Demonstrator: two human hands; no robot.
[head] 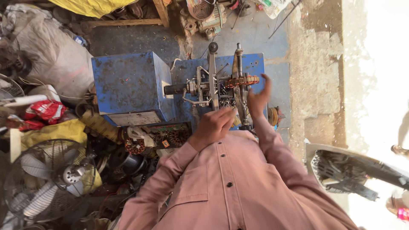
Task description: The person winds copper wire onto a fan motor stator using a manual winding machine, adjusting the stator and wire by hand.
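Observation:
A metal winding machine (211,83) stands on a blue base (254,64) in front of me. A round stator with orange-wrapped coils (241,80) is mounted on it. My left hand (214,124) is curled into a fist against the machine's lower frame, and what its fingers hold is hidden. My right hand (259,97) is raised just right of the stator, with its fingers apart and the fingertips close to the coil ring. Both arms are in pink sleeves.
A scuffed blue metal box (128,85) sits left of the machine. Loose stators (136,146) and scrap lie below it. Wire-caged fans (47,179), sacks and a red packet (46,110) crowd the left. A grey housing (341,170) lies at the right on sunlit concrete.

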